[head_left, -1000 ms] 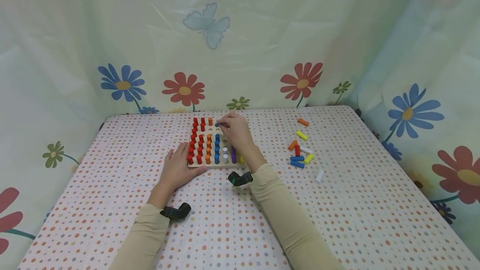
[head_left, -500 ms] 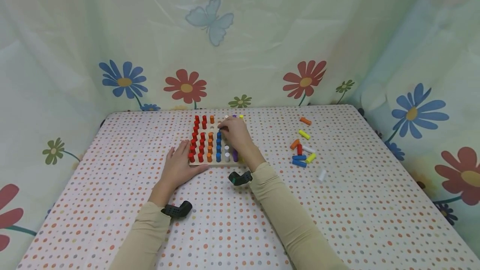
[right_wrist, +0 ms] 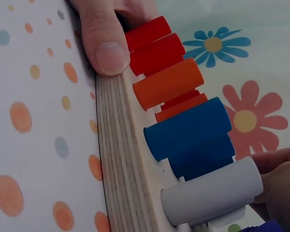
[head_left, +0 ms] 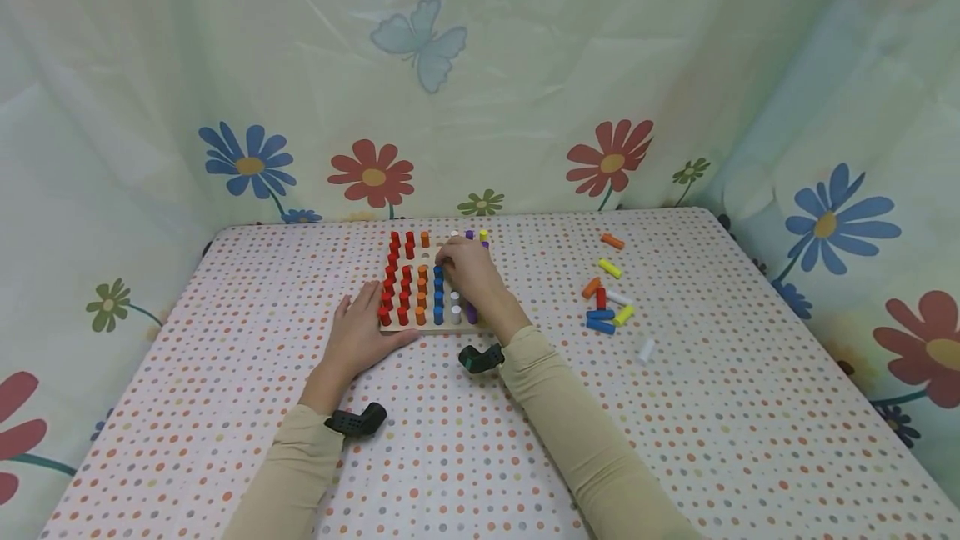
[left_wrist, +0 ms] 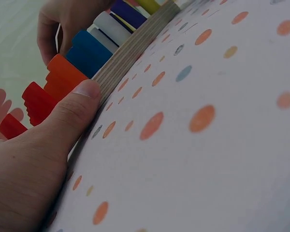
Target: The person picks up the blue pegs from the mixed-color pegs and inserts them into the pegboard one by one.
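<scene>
A wooden pegboard [right_wrist: 123, 145] stands on the table, with upright pegs in columns of red, orange, blue, white, purple and yellow. My left hand [head_left: 358, 330] rests at its front left corner, fingers straight along the left side. Its thumb [left_wrist: 79, 104] presses the front edge by the red and orange pegs. Over the blue column my right hand [head_left: 474, 272] reaches to the back half of the board. Its thumb and fingertips pinch a blue peg at the far end of the blue pegs [head_left: 438, 294]; the hand mostly hides that peg. Several white pegs [right_wrist: 212, 191] stand beside the blue ones.
Right of the board, loose pegs lie on the dotted tablecloth: an orange peg [head_left: 612, 241] and a yellow peg [head_left: 610, 267] farther back, two blue pegs [head_left: 601, 327] in a cluster, and a white peg [head_left: 646, 350] nearer. A flowered curtain [head_left: 525, 65] closes off the back.
The blue peg in my right hand has gone down toward the board behind the other blue pegs, and the fingers have come slightly nearer. My left hand stays at the corner.
</scene>
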Action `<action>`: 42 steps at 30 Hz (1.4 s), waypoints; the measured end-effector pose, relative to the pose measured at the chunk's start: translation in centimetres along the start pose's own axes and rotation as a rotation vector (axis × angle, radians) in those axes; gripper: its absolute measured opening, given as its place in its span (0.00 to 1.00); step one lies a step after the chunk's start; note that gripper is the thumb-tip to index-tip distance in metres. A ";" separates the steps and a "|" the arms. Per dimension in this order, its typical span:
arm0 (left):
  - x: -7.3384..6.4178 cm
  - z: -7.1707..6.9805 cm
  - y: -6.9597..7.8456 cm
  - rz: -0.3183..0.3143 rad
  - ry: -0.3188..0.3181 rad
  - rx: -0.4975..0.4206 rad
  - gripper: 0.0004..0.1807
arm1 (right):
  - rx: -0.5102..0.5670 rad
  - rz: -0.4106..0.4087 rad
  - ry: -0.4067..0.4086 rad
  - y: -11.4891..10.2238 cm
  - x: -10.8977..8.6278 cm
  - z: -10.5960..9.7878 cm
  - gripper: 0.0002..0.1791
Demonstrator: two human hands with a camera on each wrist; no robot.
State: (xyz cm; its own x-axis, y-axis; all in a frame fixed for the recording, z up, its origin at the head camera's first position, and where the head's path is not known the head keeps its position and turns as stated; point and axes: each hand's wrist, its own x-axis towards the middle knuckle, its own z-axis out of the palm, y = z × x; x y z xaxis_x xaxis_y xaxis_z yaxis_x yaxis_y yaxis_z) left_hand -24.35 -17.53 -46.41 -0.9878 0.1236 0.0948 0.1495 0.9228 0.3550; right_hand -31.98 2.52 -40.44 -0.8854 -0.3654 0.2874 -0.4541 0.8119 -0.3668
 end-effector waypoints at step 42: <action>0.8 -0.4 0.0 0.018 -0.024 -0.007 0.66 | -0.290 -0.214 -0.458 -0.6 4.2 -2.6 0.14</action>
State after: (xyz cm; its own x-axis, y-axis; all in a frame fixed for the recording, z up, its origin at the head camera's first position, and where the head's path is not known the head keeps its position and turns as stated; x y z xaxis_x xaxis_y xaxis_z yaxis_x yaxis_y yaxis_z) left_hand -25.08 -17.60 -46.00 -0.9857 0.1490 0.0786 0.1675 0.9180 0.3596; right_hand -35.18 1.70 -36.71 -0.7587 -0.6426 -0.1068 -0.6394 0.7660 -0.0671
